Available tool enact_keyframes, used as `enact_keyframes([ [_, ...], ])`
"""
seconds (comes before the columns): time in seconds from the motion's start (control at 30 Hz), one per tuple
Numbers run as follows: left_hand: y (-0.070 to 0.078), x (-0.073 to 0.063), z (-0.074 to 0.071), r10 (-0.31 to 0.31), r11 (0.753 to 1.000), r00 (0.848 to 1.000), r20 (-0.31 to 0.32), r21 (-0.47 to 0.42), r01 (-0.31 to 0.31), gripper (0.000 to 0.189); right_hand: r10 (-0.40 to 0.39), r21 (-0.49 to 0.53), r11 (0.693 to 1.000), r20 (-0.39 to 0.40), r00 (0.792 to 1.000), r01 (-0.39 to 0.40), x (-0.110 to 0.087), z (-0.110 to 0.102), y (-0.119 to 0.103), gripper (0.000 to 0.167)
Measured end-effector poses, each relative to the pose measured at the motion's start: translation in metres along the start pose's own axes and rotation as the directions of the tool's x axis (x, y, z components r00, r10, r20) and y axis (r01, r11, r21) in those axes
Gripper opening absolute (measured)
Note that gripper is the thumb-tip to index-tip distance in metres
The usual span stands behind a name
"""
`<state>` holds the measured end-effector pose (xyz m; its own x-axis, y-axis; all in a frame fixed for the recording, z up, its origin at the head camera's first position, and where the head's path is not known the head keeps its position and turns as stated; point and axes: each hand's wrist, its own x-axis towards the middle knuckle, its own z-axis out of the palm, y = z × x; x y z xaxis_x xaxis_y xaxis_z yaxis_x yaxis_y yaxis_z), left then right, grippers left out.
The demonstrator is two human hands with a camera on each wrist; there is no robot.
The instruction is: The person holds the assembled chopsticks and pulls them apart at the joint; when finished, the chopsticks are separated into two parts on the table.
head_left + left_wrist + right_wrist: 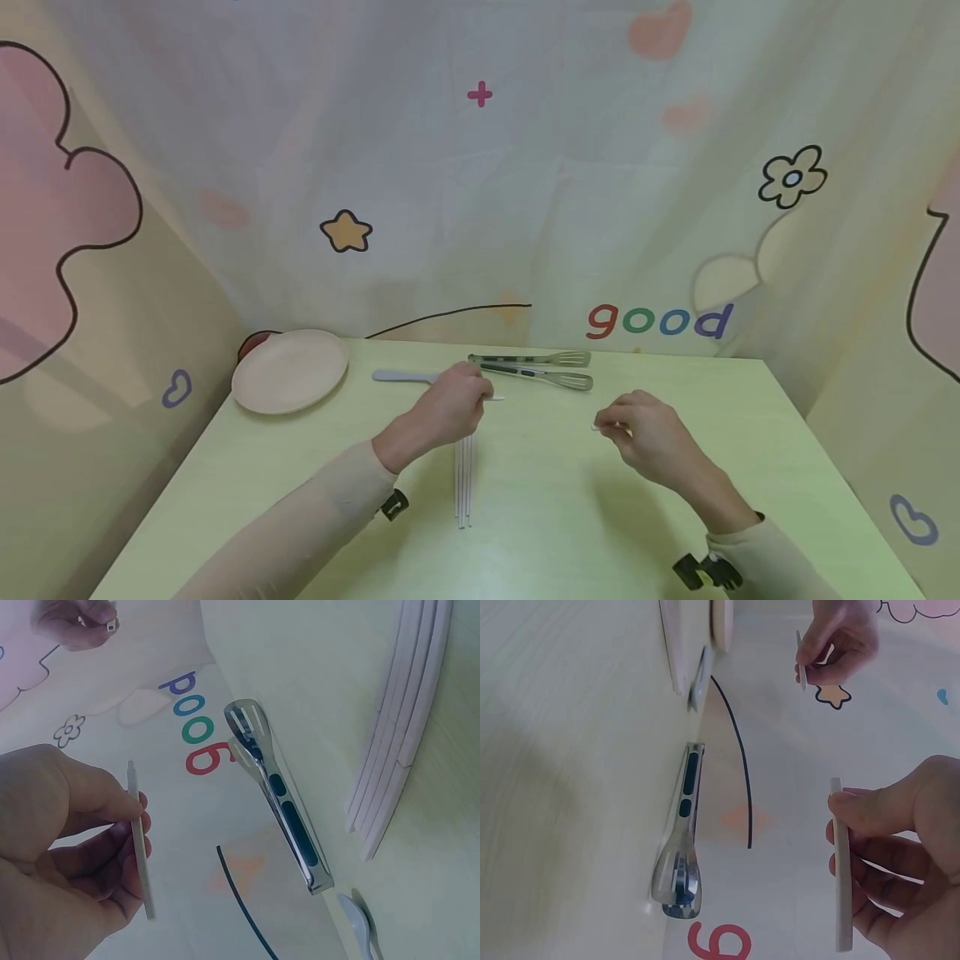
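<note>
My left hand [450, 406] pinches a short white chopstick piece [141, 870] between thumb and fingertips; one end of it narrows to a small tip. Out to the right, my right hand [651, 437] pinches a similar white chopstick piece [844, 877], a square-sided rod, between its thumb and fingers. Both pieces are above the table and apart from each other. Several pale chopsticks [463, 483] lie side by side below my left hand, which hides their far ends in the head view. Joint lines show across them in the left wrist view.
Metal tongs [536, 367] with slotted ends and dark grip inlays lie near the table's back edge. A pale lavender spoon [403, 376], partly hidden by my left hand, lies left of them. At the back left corner is a pale round plate [290, 371]. Printed curtains [420, 167] hang behind.
</note>
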<state>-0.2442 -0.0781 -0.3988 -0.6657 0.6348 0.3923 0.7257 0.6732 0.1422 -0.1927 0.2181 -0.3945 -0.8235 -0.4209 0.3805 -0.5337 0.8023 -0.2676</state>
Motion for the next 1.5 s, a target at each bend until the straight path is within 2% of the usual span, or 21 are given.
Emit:
enact_keyframes([
  [0.1,0.002,0.002,0.002,0.006,1.0,1.0,0.005,-0.008,-0.006,0.02,-0.002,0.018,1.0,-0.001,1.0,0.002,-0.003,0.0,0.001,0.015],
  [0.37,0.005,0.006,0.013,-0.023,0.999,0.997,0.079,-0.03,0.025,0.015,-0.002,0.034,0.999,-0.004,1.0,0.002,-0.009,0.002,0.002,0.016],
  [0.53,0.005,0.008,0.019,-0.032,0.999,0.995,0.093,-0.031,0.035,0.018,0.002,0.042,0.999,0.005,1.0,-0.002,-0.012,0.002,0.001,0.016],
  [0.9,0.004,0.003,0.036,0.003,0.999,0.992,0.126,-0.053,0.003,0.022,0.043,0.091,0.995,0.075,0.996,-0.05,-0.022,0.005,-0.004,0.014],
  [1.3,0.0,0.003,0.048,-0.025,0.998,0.987,0.159,-0.058,0.035,0.019,-0.022,0.094,0.995,0.083,0.996,0.015,-0.031,0.012,-0.007,0.018],
  [1.5,0.001,0.006,0.054,-0.023,0.997,0.985,0.169,-0.062,0.034,0.019,-0.02,0.087,0.996,0.098,0.995,0.011,-0.036,0.015,-0.009,0.018],
])
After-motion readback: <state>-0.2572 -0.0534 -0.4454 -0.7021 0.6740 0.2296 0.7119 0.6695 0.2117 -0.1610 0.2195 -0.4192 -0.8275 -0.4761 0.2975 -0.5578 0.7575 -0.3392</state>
